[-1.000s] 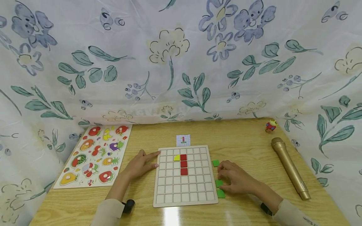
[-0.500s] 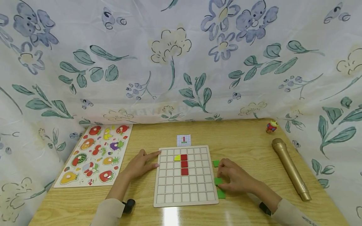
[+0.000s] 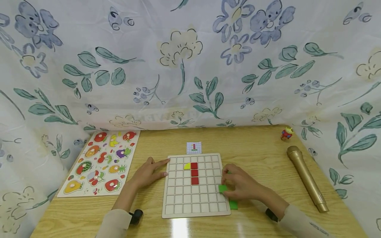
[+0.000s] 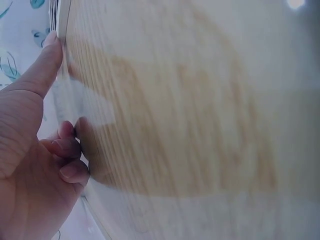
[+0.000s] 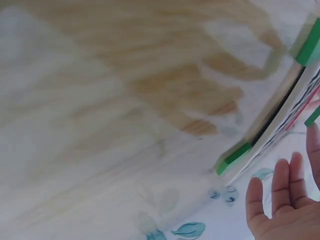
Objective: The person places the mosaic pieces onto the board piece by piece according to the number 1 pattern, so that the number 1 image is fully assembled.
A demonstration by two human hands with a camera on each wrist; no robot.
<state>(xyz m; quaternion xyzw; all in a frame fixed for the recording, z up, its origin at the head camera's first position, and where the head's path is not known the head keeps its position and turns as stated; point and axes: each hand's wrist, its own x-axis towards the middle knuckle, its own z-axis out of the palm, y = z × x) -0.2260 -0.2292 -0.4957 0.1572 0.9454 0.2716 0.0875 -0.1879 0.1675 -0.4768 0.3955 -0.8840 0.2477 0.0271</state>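
My right hand [image 3: 244, 183] pinches a green square tile [image 3: 222, 188] over the right edge of the wooden grid board [image 3: 178, 200]. In the right wrist view, the held tile [image 5: 313, 117] shows at a fingertip. Two more green tiles lie on the table: a near one [image 5: 310, 42] and a far one [image 5: 233, 158], mostly behind my hand in the head view. Three red square tiles [image 3: 194, 173] form a column on the board, with a yellow curved-edge piece [image 3: 187, 166] left of the top one. My left hand [image 3: 147, 173] touches the board's left edge with extended thumb and finger.
A small printed grid card [image 3: 194, 147] lies behind the board. At left is a fruit peg puzzle [image 3: 99, 162]. A gold microphone [image 3: 306, 178] and a small toy figure [image 3: 286, 133] are at right. A floral curtain [image 3: 190, 66] hangs around the wooden table [image 3: 253, 148].
My right hand has picked up the middle green tile from the table and moved it left over the board's edge. My left hand stays at the board's left edge.
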